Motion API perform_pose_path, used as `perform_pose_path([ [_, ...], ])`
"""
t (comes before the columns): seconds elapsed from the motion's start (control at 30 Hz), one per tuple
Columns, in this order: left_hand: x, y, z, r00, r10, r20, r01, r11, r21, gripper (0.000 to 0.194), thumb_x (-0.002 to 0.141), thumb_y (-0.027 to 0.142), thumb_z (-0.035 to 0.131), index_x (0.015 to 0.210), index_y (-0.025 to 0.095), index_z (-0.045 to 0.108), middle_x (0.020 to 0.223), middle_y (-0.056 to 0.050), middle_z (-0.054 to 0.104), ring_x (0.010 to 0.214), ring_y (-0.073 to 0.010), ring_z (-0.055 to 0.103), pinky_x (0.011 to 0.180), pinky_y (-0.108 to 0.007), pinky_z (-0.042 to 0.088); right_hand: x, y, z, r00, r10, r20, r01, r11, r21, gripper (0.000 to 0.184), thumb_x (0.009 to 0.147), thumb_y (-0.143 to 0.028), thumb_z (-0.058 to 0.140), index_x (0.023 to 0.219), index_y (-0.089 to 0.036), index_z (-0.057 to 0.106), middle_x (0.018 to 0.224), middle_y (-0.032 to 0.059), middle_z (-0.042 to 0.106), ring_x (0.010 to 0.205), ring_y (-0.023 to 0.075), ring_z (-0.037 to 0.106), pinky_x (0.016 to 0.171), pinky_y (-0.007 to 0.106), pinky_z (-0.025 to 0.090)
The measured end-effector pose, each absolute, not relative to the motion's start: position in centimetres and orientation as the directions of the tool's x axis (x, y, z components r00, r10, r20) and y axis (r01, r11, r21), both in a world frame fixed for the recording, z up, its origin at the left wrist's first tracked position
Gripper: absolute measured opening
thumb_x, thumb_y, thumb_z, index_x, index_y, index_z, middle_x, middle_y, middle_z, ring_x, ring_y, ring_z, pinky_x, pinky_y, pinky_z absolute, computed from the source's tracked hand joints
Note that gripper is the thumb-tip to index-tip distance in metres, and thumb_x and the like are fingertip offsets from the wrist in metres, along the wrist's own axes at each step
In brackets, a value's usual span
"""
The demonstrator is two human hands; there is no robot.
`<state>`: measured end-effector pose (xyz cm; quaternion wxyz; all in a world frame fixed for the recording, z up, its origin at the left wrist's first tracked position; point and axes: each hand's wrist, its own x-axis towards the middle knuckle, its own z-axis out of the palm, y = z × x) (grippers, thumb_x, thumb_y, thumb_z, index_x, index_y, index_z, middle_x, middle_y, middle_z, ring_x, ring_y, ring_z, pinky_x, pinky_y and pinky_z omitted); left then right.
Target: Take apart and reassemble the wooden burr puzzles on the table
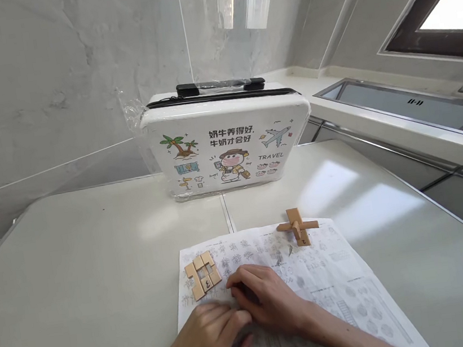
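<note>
My left hand (214, 338) and my right hand (267, 294) meet over a printed instruction sheet (347, 272), their fingertips close together. Both have curled fingers, and whatever may be between them is hidden. Just beyond my left hand, on the sheet's left part, lie flat notched wooden puzzle pieces (205, 283) side by side, one marked 3. Farther off, near the sheet's top right, rests a cross-shaped set of joined wooden puzzle pieces (296, 227), one marked 2; neither hand touches it.
At the back of the white table (76, 262) stands a white cartoon-printed case (225, 123) with a black handle, wrapped in clear plastic. A counter with a metal sink (402, 108) runs along the right. Grey tiled wall (73, 75) rises behind.
</note>
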<state>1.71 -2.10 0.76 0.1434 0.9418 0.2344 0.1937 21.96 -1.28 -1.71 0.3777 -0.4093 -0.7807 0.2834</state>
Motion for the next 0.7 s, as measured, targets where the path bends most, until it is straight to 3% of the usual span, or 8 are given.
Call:
perform_pose_path([
  [0.17, 2.19, -2.16, 0.05, 0.762, 0.51, 0.4, 0.358, -0.845, 0.396, 0.009, 0.1, 0.014, 0.05, 0.1, 0.022, 0.053, 0.071, 0.004, 0.067, 0.055, -0.0159, 0.063, 0.056, -0.03, 0.046, 21.99, -1.21, -1.86, -0.385, 0.861, 0.332, 0.42, 0.484, -0.768, 0.012, 0.101, -0.013, 0.054, 0.102, -0.022, 0.061, 0.087, 0.0018, 0.072, 0.073, 0.0169, 0.064, 0.067, 0.027, 0.045],
  [0.7, 2.28, -2.04, 0.02, 0.757, 0.534, 0.377, 0.371, -0.826, 0.425, 0.012, 0.101, 0.011, 0.049, 0.097, 0.023, 0.051, 0.069, 0.006, 0.062, 0.054, -0.0145, 0.058, 0.056, -0.029, 0.042, 21.98, -1.08, -2.03, -0.389, 0.861, 0.328, 0.433, 0.485, -0.76, 0.012, 0.102, -0.014, 0.054, 0.1, -0.022, 0.063, 0.085, 0.0021, 0.072, 0.072, 0.0173, 0.064, 0.066, 0.028, 0.043],
])
